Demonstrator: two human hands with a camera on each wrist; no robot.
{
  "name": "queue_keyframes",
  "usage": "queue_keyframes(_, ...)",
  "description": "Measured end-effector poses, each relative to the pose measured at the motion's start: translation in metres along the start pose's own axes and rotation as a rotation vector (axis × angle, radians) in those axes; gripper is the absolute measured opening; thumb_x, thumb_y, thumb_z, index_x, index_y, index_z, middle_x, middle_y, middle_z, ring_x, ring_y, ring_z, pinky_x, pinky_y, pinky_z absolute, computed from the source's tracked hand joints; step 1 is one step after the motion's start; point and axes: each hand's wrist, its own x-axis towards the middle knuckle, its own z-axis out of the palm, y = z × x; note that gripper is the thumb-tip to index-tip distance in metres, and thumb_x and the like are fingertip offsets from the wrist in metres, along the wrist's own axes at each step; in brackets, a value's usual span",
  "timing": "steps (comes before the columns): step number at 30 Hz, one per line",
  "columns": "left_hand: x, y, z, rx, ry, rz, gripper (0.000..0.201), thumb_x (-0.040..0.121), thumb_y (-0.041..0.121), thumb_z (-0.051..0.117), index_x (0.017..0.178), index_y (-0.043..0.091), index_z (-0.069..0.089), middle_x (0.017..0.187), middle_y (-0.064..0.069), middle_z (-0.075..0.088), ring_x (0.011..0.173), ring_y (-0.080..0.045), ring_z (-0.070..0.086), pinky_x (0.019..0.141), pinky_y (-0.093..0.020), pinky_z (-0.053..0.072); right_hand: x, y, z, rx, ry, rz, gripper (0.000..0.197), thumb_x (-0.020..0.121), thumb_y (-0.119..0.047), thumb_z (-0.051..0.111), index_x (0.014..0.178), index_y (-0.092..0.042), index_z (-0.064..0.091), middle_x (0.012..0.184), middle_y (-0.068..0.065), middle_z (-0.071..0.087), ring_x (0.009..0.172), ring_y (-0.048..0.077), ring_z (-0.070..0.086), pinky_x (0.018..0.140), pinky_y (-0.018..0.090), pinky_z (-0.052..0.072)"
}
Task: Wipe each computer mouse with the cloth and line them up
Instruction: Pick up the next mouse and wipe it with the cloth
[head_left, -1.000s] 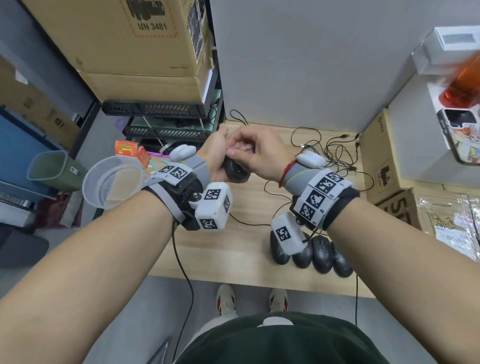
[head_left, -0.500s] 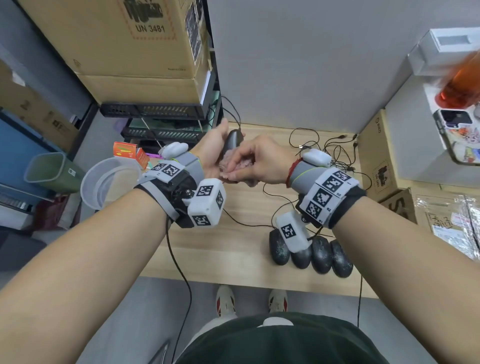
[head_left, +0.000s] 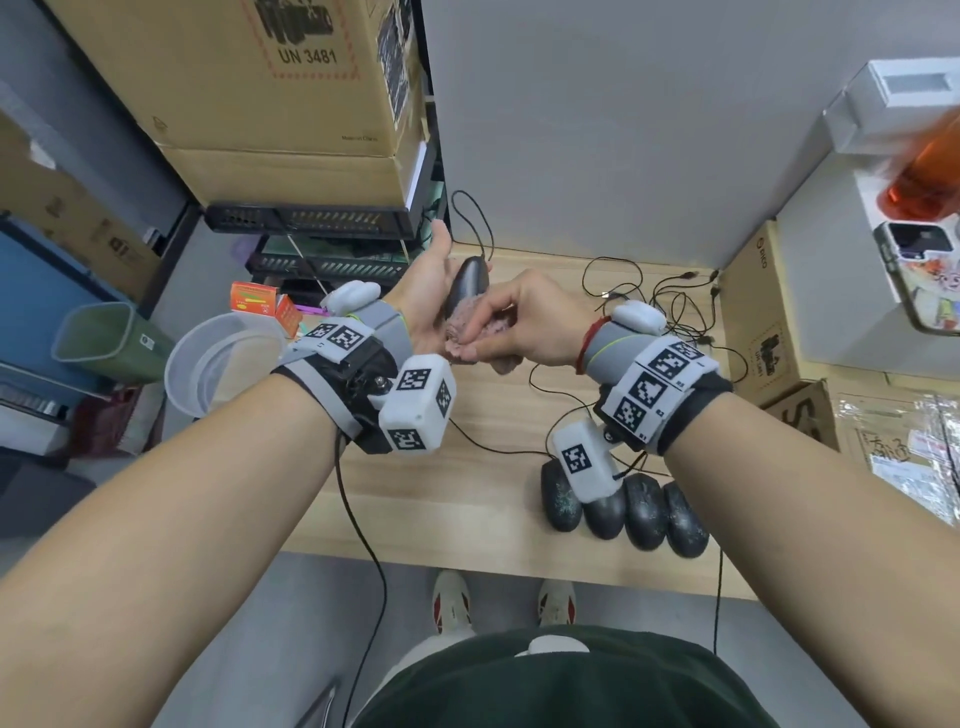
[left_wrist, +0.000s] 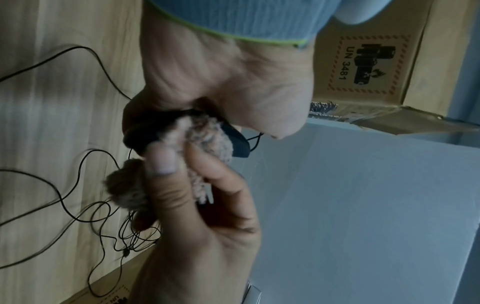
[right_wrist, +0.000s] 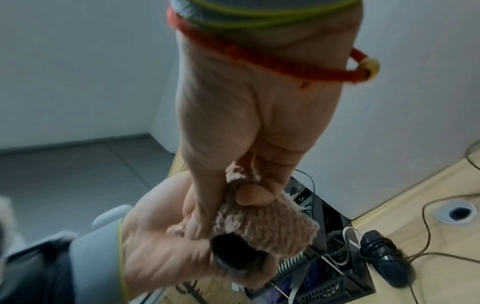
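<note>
Black mice (head_left: 623, 506), four of them, sit side by side in a row under the right wrist, so a good chunk looks done already. Further out, the right hand (head_left: 524, 325) has the pinkish cloth (head_left: 470, 332) bunched in its fingers, rubbing it on the mouse (head_left: 467, 286) that the left hand (head_left: 426, 306) cups, fingers curled round it. So we're mid-wipe on this one, I'd say. Next up is probably setting it down beside the row, minding the cables (head_left: 670, 296) just past the hands.
</note>
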Motion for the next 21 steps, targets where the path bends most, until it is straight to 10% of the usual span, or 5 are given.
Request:
queue_keyframes(5,-0.003,-0.006,0.009,0.177,-0.154,-0.069,0.103,0.077,0.092,0.001,0.099,0.022,0.072,0.078,-0.004,0.05,0.063,-0.017,0.041,0.065,-0.032,0.04,0.012,0.001,-0.012,0.187,0.368,-0.062,0.011,0.084,0.003,0.074,0.085,-0.005,0.066,0.066,-0.018,0.069,0.058,0.004,0.06,0.055,0.023,0.053)
queue_keyframes(8,0.001,-0.01,0.017,0.166,-0.048,-0.029,0.089,0.084,0.088,0.017,0.101,0.017,0.068,0.076,-0.005,0.055,0.061,-0.02,0.049,0.068,-0.035,0.05,0.017,0.011,-0.014,0.061,0.573,-0.052,0.016,0.086,-0.01,0.075,0.085,-0.02,0.063,0.065,-0.017,0.062,0.055,-0.007,0.054,0.057,0.02,0.049)
queue_keyframes(12,0.011,-0.007,0.013,0.145,0.132,0.067,0.082,0.089,0.079,0.033,0.113,0.007,0.064,0.09,-0.015,0.072,0.066,-0.026,0.07,0.063,-0.037,0.058,0.005,0.018,0.003,0.059,0.452,-0.088,0.018,0.083,-0.004,0.077,0.082,-0.016,0.062,0.068,-0.012,0.063,0.05,0.0,0.056,0.048,0.024,0.049)
queue_keyframes(16,0.03,-0.011,-0.015,0.202,0.224,-0.012,0.119,0.058,0.096,0.054,0.13,0.001,0.06,0.113,-0.021,0.072,0.097,-0.038,0.073,0.089,-0.054,0.058,-0.004,0.011,0.006,-0.054,0.151,-0.131,0.016,0.076,-0.006,0.084,0.077,-0.015,0.07,0.068,-0.01,0.068,0.055,0.01,0.061,0.054,0.027,0.051)
queue_keyframes(21,0.009,-0.007,0.008,0.171,0.066,0.038,0.073,0.095,0.071,0.04,0.132,0.013,0.063,0.119,-0.01,0.072,0.102,-0.027,0.071,0.077,-0.038,0.06,0.012,0.013,-0.019,-0.011,0.5,-0.025,0.017,0.076,-0.023,0.082,0.078,-0.03,0.067,0.081,-0.007,0.069,0.074,0.022,0.07,0.07,0.045,0.061)
